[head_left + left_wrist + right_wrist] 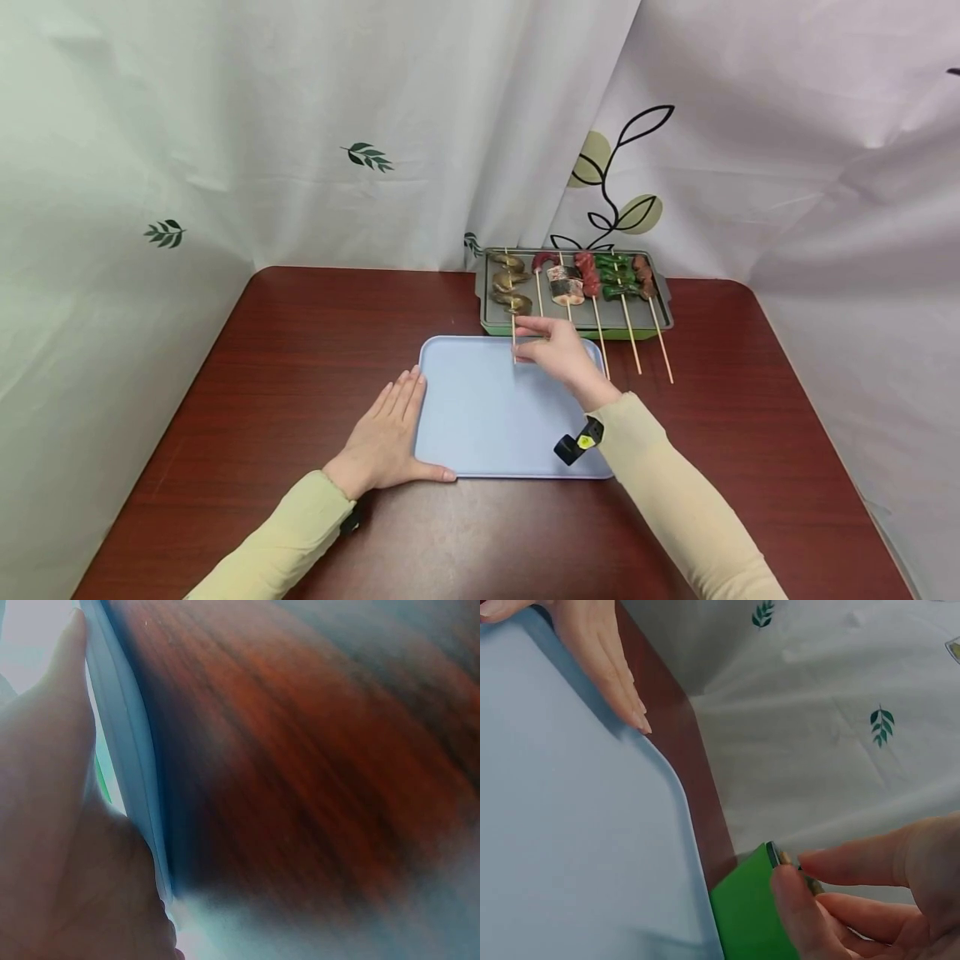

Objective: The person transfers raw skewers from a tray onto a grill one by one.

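My right hand pinches the bare stick of the leftmost skewer, which carries several olive-brown pieces. Those pieces lie over the left end of a dark shallow pan with green sides. Below that hand lies a light blue rectangular tray. My left hand rests against the tray's near left corner, fingers straight along the left side and thumb along the front edge. In the right wrist view, the right thumb and fingers meet near the green wall; the stick is mostly hidden there.
More skewers lie in the pan: a dark red curl, black-and-white pieces, red meat, green pieces and brown meat. Several sticks overhang its front. A pale curtain hangs behind the dark red wooden table.
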Demonstrator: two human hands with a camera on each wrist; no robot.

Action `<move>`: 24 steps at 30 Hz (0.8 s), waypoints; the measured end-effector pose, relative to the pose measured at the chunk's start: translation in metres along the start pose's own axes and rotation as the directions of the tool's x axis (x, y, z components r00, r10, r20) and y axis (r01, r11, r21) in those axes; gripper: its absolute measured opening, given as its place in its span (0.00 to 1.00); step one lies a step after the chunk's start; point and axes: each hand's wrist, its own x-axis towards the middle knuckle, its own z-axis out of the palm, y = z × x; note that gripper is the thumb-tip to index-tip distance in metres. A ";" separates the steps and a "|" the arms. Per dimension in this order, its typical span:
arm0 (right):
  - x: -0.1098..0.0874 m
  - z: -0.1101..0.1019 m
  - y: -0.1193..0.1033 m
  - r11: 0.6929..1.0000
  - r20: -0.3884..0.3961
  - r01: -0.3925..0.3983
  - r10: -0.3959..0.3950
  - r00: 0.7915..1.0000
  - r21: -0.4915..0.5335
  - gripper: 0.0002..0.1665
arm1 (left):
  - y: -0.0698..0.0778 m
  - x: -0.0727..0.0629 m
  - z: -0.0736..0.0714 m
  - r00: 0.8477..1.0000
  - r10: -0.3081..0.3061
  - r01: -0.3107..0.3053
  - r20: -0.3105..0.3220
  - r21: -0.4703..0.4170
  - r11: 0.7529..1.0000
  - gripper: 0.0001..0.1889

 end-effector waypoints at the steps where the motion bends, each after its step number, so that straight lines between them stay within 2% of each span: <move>1: -0.001 0.000 0.000 1.000 0.004 0.006 -0.005 1.000 -0.017 0.32 | 0.000 0.000 0.000 1.000 -0.002 0.002 0.003 0.001 1.000 0.76; 7: -0.012 0.003 0.000 0.992 0.015 0.054 -0.052 0.999 -0.113 0.34 | 0.001 -0.001 -0.001 1.000 -0.005 0.005 0.015 0.015 1.000 0.76; 14: -0.024 0.003 -0.006 0.983 -0.017 0.095 -0.099 0.995 -0.154 0.38 | 0.001 0.000 0.000 1.000 0.000 -0.001 0.006 0.027 1.000 0.76; 19: -0.033 -0.011 -0.021 0.972 -0.059 0.154 -0.166 0.984 -0.179 0.37 | 0.000 0.001 -0.002 1.000 0.015 -0.015 -0.002 0.005 1.000 0.75; 21: -0.036 -0.020 -0.027 0.963 -0.077 0.188 -0.206 0.975 -0.195 0.36 | -0.003 0.002 -0.003 0.999 0.025 -0.026 -0.028 -0.019 0.999 0.74; 24: -0.039 -0.037 -0.035 0.932 -0.108 0.248 -0.284 0.953 -0.263 0.37 | -0.011 0.008 -0.012 0.996 0.027 -0.031 -0.080 -0.041 0.999 0.73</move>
